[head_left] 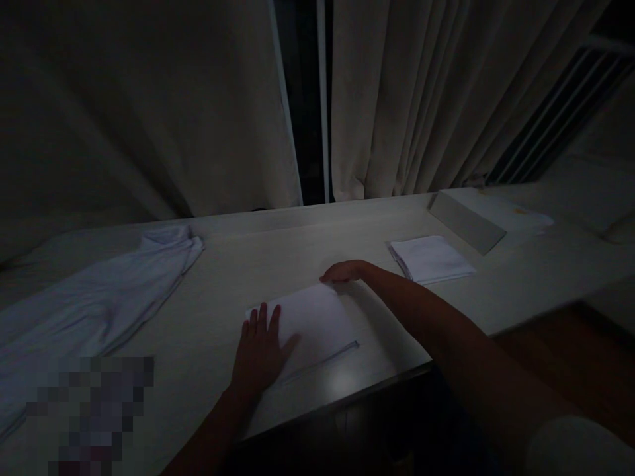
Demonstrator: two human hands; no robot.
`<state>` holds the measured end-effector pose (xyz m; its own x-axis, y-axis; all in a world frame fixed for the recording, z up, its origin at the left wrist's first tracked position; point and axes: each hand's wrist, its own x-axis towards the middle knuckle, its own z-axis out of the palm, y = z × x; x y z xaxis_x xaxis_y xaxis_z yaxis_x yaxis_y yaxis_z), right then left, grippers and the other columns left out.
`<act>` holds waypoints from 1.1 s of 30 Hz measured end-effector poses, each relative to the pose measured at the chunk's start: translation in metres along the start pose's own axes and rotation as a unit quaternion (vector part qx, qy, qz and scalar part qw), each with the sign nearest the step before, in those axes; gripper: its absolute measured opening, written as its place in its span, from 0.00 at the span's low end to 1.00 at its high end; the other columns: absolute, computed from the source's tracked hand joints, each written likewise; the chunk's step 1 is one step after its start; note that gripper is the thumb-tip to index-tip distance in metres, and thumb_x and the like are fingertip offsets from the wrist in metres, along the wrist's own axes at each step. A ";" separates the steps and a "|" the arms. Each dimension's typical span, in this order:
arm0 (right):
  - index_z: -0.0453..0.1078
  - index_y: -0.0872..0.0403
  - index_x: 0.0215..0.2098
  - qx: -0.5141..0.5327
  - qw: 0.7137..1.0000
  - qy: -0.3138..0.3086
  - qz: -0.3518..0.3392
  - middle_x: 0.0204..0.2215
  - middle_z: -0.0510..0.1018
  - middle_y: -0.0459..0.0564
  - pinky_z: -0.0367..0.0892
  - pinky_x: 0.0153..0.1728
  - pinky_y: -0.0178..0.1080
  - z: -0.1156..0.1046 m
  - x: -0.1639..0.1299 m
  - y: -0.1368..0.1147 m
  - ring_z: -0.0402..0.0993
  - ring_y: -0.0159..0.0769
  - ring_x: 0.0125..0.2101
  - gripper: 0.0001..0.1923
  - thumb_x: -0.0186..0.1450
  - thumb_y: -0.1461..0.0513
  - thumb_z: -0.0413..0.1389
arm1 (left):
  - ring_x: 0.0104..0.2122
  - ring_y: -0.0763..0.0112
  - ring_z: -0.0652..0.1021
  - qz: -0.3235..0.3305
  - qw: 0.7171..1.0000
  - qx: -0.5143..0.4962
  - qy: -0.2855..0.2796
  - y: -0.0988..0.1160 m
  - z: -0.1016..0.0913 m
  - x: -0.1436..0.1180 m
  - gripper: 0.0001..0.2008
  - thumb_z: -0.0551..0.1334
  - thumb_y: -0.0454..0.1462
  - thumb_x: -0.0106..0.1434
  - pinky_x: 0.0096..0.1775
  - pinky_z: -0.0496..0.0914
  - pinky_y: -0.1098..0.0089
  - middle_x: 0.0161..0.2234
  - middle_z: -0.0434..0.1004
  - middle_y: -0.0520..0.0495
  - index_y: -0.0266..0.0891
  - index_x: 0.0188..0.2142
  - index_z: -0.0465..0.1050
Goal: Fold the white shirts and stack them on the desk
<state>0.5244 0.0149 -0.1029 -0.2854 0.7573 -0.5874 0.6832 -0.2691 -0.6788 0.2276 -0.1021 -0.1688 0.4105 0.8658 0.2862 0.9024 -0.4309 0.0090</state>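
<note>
A folded white cloth (317,320) lies flat on the pale table in front of me, its near right corner showing several thin layers. Spread across its left side, my left hand (260,347) presses palm down with the fingers apart. My right hand (343,271) reaches over to the far right corner, its fingers together and bent down onto the edge of the cloth. Part of those right fingertips is hidden. Farther right lies a second folded white cloth (431,258), squared and touched by neither hand.
A crumpled white cloth or garment (99,297) spreads over the table's left side. At the back right stands a grey box-like piece (466,221) beside white sheets (516,210). Beige curtains (397,99) hang behind the table (297,244). A blurred-out patch covers the lower left.
</note>
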 end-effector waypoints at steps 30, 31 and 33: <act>0.57 0.57 0.61 -0.090 0.938 0.324 -0.087 0.54 0.69 0.63 0.62 0.51 0.45 0.066 -0.044 0.029 0.66 0.47 0.53 0.31 0.65 0.50 0.56 | 0.67 0.51 0.50 -0.039 0.985 -0.087 -0.147 -0.062 0.010 0.026 0.37 0.40 0.54 0.66 0.62 0.49 0.44 0.68 0.44 0.40 0.35 0.68 0.43; 0.56 0.55 0.62 -0.135 0.925 0.339 -0.103 0.57 0.66 0.62 0.59 0.54 0.48 0.076 -0.047 0.031 0.62 0.48 0.56 0.31 0.66 0.50 0.54 | 0.67 0.50 0.48 -0.044 0.984 -0.089 -0.146 -0.061 0.013 0.024 0.37 0.39 0.54 0.66 0.62 0.47 0.43 0.69 0.42 0.41 0.36 0.69 0.39; 0.57 0.53 0.63 -0.179 0.912 0.353 -0.107 0.60 0.64 0.61 0.53 0.57 0.53 0.090 -0.050 0.032 0.57 0.51 0.60 0.30 0.67 0.50 0.52 | 0.67 0.50 0.47 -0.054 0.981 -0.099 -0.158 -0.060 0.012 0.025 0.38 0.39 0.54 0.66 0.62 0.46 0.43 0.69 0.41 0.41 0.35 0.69 0.39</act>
<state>0.4996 -0.0856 -0.1347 -0.0209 0.9982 0.0568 0.8748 0.0458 -0.4823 0.1852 -0.0518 -0.1733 0.3626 0.9312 -0.0374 0.9125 -0.3465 0.2174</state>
